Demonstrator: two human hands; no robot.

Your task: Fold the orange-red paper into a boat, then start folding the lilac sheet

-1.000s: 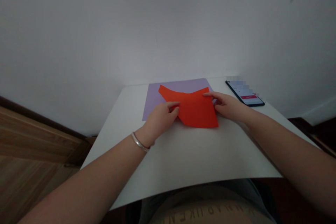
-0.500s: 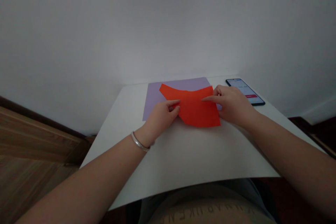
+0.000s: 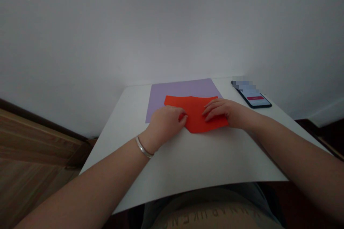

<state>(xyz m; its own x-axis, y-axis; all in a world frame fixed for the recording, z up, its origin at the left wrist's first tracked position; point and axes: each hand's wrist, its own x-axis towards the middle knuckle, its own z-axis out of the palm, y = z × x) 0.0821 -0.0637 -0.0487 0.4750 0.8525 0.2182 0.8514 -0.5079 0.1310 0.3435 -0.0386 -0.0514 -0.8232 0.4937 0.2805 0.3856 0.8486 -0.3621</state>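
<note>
Near the far edge of a white table (image 3: pixel 199 164), a matte orange paper (image 3: pixel 195 112) overlaps a flat lilac sheet (image 3: pixel 174 88) and extends onto the bare tabletop nearer the person. Its far edge rises to a slight peak mid-length; its near side slants to a blunt corner.

The left hand (image 3: pixel 166 121) lies over the paper's left part, thumb and forefinger curled close together — whether they pinch it, I cannot tell. The right hand (image 3: pixel 228 112) rests on its right part, fingers bent and slightly apart; its thumb is hidden, so its grip is unclear. A smooth silvery bangle (image 3: pixel 143 147) circles the left wrist.

The tabletop is smooth, backed by a plain pale wall (image 3: pixel 172 25), with grained wooden panelling (image 3: pixel 34 139) at left. On the right lies a dark-edged phone (image 3: pixel 252 93), its lit screen showing a red bar and a pixelated patch — its wording illegible. Capital letters (image 3: pixel 209 215) cross the person's clothing (image 3: pixel 215 198), upside down and partly blurred.
</note>
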